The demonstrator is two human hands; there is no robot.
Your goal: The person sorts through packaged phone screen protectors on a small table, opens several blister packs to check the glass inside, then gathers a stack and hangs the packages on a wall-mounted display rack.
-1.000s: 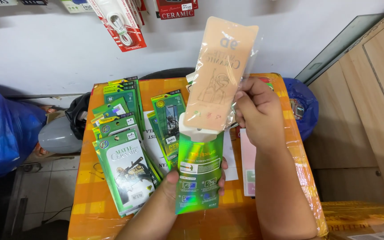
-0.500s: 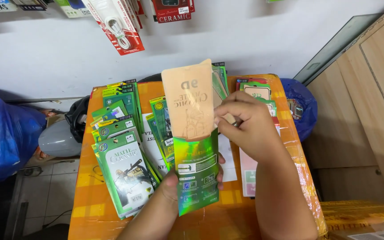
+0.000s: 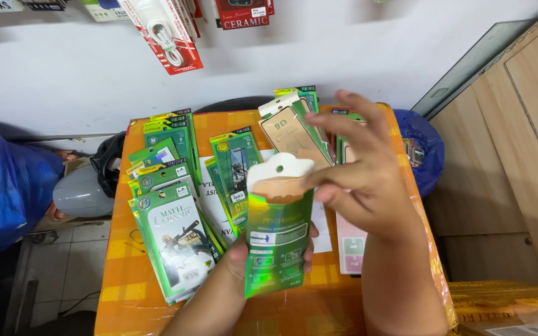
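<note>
Holding a shiny green retail pouch [image 3: 278, 239] upright over the orange table [image 3: 119, 274], left hand [image 3: 244, 252] grips its lower part from behind, fingers curled round the edges. The tan insert card, which stuck well up out of the top a sec ago, now sits nearly all the way in w/ only a sliver showing. Right hand [image 3: 368, 180] has let go of it: fingers spread, thumb + index tip at the white hang-tab. Fanned green packets [image 3: 172, 186] lie beyond.
</note>
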